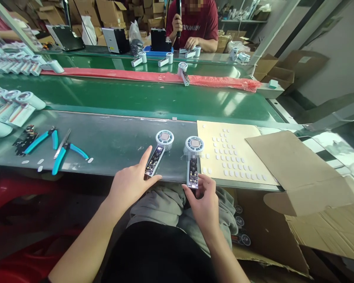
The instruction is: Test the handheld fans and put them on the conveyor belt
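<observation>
The left hand [129,182] rests at the near edge of the grey bench [106,141], its fingers pinching the handle end of the left fan [158,151], a small open unit with a round white head and a bare circuit board along its handle. That fan lies flat on the bench, tilted so its head points away and slightly right. The right hand [205,202] grips the lower end of the right fan [192,161], thumb and fingers closed around the handle; its handle overhangs the bench edge while the round head sits on the bench, just beside the pad sheet [233,155]. The two fans lie near each other, heads almost level, not touching. The pad sheet, tan with rows of small white pads, lies to the right, partly under a cardboard flap [295,169]. To the left lie two blue-handled cutters [65,151], a few loose white pads about them, and a dark board [25,137] beside them. Beyond the bench runs the green belt [153,100], carrying a red strip [153,76] and more fans. Across it a person in a red shirt [194,23] works with both hands at their own bench.
</observation>
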A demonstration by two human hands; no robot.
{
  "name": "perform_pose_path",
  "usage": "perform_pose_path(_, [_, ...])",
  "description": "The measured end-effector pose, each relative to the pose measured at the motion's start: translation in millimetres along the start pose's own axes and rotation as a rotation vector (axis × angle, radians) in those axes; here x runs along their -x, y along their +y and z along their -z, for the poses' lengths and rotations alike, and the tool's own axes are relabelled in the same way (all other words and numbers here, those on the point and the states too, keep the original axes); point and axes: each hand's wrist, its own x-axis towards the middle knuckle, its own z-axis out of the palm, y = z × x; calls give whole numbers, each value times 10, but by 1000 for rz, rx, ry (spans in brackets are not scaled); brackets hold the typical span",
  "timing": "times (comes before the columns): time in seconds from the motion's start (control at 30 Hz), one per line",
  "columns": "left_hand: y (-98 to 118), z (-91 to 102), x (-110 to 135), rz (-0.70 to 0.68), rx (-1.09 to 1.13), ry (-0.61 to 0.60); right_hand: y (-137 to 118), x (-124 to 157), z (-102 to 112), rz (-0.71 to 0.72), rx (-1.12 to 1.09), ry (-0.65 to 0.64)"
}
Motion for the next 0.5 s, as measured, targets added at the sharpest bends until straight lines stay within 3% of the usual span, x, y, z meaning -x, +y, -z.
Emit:
perform_pose_path(0.1, [42,81,-30,-98,-141,240,37,38,-42,42,-5,63])
perform_pose_path(0.17, [127,113,-49,-175,-78,427,39,54,-74,95,-33,90])
perform_pose_path(0.2, [190,115,-63,-218,-1,457,36,61,-91,122,-49,97])
perform_pose_path(0.3, [424,58,-135,-343,257,319,33,90,-145,167,-93,81])
perform_pose_path(0.37, [567,-16,-192,-395,292,251,45,115,-177,167,-112,53])
perform_pose_path(0.5, [723,-134,-262,-420,155,363,81,154,-217,169,-64,51])
